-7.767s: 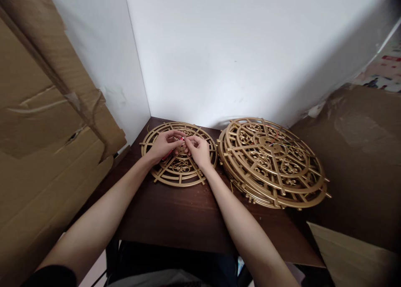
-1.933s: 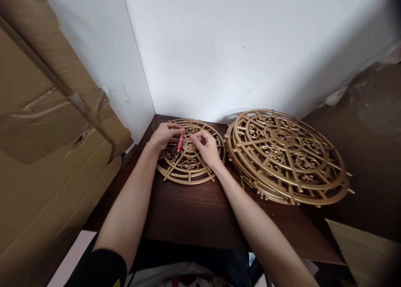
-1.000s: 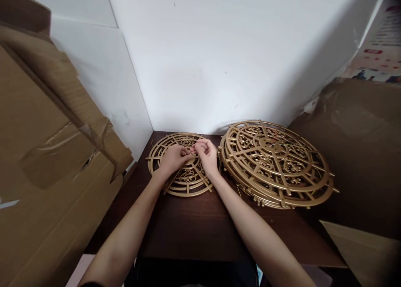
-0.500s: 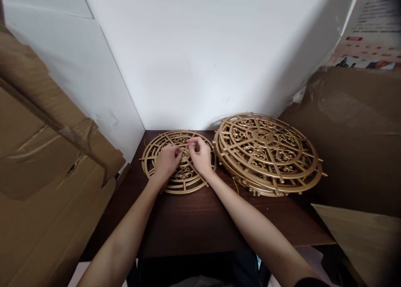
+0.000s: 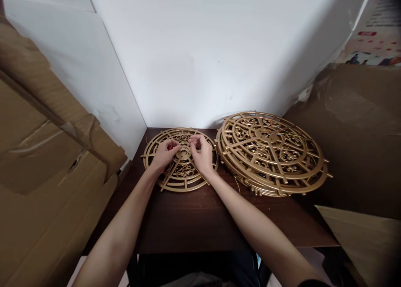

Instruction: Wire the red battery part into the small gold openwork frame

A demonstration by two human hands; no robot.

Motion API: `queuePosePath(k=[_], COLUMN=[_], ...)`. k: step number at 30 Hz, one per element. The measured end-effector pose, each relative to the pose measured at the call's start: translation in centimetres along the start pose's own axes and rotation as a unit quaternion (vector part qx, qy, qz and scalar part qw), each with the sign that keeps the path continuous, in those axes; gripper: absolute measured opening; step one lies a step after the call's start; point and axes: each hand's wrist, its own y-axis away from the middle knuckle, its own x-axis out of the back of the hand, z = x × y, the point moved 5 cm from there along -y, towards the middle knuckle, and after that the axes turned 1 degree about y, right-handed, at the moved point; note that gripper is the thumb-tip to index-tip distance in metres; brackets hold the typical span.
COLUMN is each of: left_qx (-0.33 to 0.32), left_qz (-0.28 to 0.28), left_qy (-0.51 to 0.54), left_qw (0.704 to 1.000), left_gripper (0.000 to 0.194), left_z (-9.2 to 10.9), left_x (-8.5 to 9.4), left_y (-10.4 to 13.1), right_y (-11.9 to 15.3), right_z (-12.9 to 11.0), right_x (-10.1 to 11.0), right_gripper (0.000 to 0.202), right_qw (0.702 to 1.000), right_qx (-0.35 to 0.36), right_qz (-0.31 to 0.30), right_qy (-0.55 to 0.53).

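Note:
A round gold lattice panel (image 5: 184, 183) lies flat on the dark brown table (image 5: 191, 224). Over its left half, my left hand (image 5: 164, 154) is closed around a small red object (image 5: 170, 147), most of which the fingers hide. My right hand (image 5: 202, 154) is above the panel's right half, thumb and fingers curled toward each other; whatever is between the fingertips is too small to make out. Both hands are near the panel's centre, with a narrow gap between them.
Stacked round gold panels (image 5: 272, 153) stand to the right, with thin yellow and red wires on top. Cardboard (image 5: 46, 186) borders the left side, and a brown carton (image 5: 360, 140) the right. Behind the table rises a white wall (image 5: 200, 57).
My left hand has turned and shifted slightly left, and the red object now shows in it. The gap between the hands has widened. The camera view has shifted a little.

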Motion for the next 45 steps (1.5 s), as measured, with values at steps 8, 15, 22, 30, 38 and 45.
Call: queuePosePath(k=[8,15,22,30,38,45], left_qx=[0.053,0.063,0.081,0.060,0.009,-0.015], left_qz=[-0.036,0.025,0.065,0.085,0.035,0.027], left_qy=[0.203,0.288,0.339,0.391,0.379,0.369], left_qw=[0.977,0.955,0.935,0.915,0.925,0.929], left_gripper=[0.022,0.024,0.022,0.022,0.025,0.027], left_z=[0.6,-0.2,-0.5,-0.6,0.6,1.4], left_x=[-0.2,0.5,0.9,1.4,0.8,0.7], left_y=[0.3,-0.2,-0.3,-0.6,-0.2,0.1], right_y=[-0.2,-0.2,-0.2,-0.1,0.1,0.5], right_z=[1.0,1.2,1.0,1.0,-0.1,-0.5], right_x=[0.1,0.1,-0.1,-0.2,-0.6,-1.2], right_gripper=[0.011,0.012,0.014,0.013,0.015,0.015], right_qw=[0.999,0.999,0.999,0.998,0.990,0.982], right_qx=[-0.051,-0.049,-0.041,-0.048,-0.027,-0.024], right_qz=[0.004,0.000,-0.018,-0.032,-0.090,-0.148], right_qy=[-0.015,0.004,-0.009,-0.026,-0.104,-0.116])
